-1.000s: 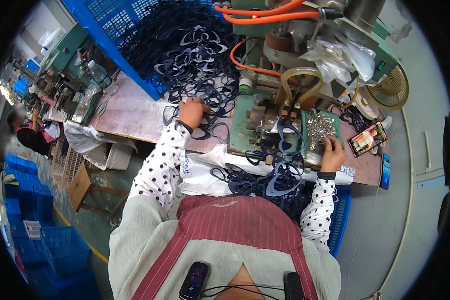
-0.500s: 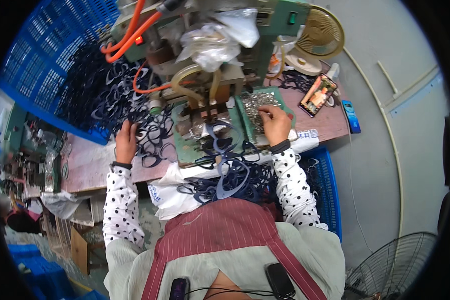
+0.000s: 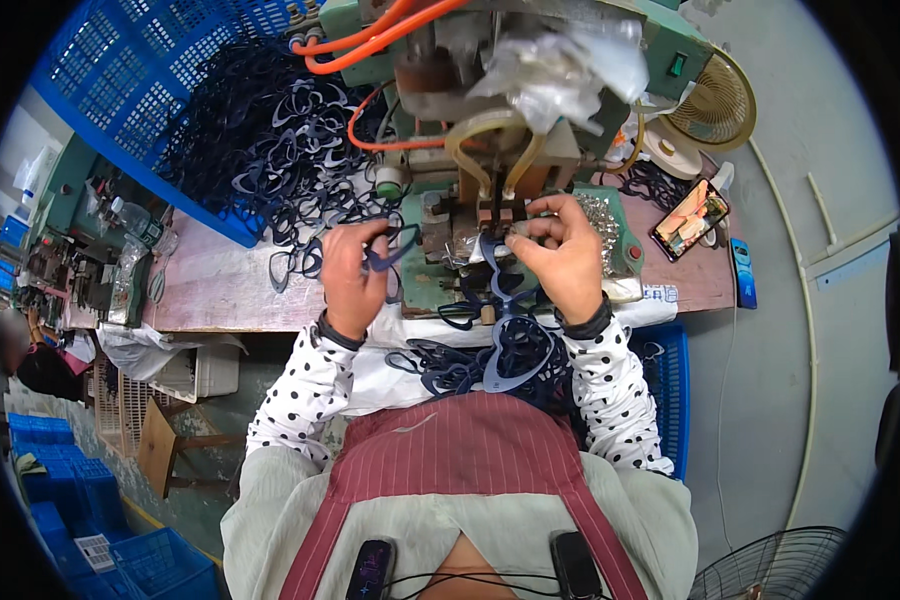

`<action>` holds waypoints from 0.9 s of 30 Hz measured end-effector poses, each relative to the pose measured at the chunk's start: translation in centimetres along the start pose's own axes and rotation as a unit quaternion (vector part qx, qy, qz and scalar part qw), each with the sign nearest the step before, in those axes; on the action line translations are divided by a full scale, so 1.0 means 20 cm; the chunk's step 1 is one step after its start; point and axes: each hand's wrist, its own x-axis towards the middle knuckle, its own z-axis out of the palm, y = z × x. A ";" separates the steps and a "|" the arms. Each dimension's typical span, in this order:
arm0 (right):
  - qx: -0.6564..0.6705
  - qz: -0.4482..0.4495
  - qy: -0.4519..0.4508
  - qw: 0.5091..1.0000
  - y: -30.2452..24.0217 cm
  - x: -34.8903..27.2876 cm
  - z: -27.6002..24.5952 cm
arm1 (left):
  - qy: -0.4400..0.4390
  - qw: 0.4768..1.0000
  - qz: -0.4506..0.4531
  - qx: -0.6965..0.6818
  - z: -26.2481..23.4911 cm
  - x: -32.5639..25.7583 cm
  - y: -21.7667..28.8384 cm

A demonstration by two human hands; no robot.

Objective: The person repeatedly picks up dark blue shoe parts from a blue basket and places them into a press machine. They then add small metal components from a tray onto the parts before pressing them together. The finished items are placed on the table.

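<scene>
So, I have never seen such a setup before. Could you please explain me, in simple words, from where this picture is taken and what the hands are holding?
The picture comes from a fisheye camera on the person's head, looking down, so straight edges look bent. These are bare human hands, not robot parts.

In front stands a bench machine with orange hoses. The left hand holds a dark blue loop-shaped piece. The right hand is at the machine, beside another loop-shaped piece; whether it grips anything is hard to see.

On the workbench, a heap of similar pieces lies to the left, by a blue plastic basket. To the right are small metal parts in a green tray and a smartphone.
</scene>
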 end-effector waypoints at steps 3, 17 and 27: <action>0.065 -0.022 0.003 0.998 -0.01 0.03 0.07 | -0.002 0.997 0.078 -0.004 0.00 0.03 0.07; -0.085 -0.083 0.146 0.982 0.26 0.10 -0.16 | -0.175 0.906 0.321 -0.215 0.18 0.01 0.33; -0.407 0.010 0.044 0.913 0.62 -0.02 -0.51 | -0.173 0.913 0.302 -0.213 0.20 0.01 0.32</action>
